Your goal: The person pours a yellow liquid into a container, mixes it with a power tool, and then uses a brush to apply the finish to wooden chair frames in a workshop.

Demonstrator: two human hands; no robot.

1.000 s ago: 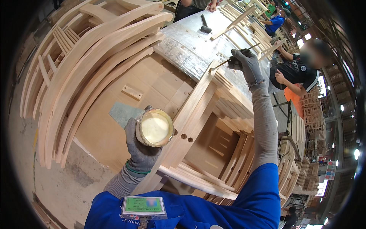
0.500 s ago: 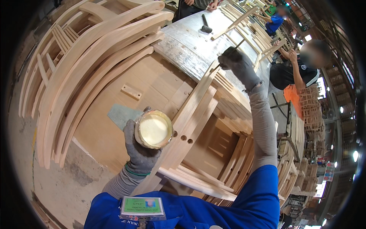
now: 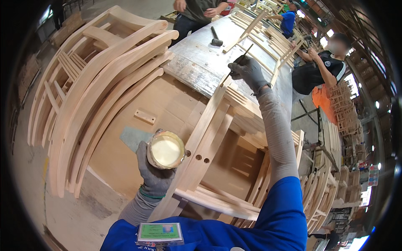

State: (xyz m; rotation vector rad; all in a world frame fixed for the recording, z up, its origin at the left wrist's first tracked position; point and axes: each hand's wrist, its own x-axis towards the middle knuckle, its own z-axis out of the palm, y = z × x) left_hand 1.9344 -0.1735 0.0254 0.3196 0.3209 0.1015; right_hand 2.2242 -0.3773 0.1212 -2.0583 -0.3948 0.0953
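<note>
My left hand, in a grey glove, is wrapped round a round cup with smeared walls and a creamy white liquid inside. In my gloved right hand is a thin dark stick, pinched between the fingers. Its lower end points down at the far end of a pale wooden chair frame; whether it touches the wood I cannot tell. Holes show in the frame's near rails beside the cup. Several such frames lie stacked under my right arm.
Curved wooden frames are stacked at the left. A cardboard-covered surface carries a small drilled wooden block. A mallet lies on the metal-topped table. Other people stand across it and at the right.
My right hand, with the stick, has shifted slightly left and nearer the frame's end. The whole view has moved a little; my left hand still holds the cup beside the frame.
</note>
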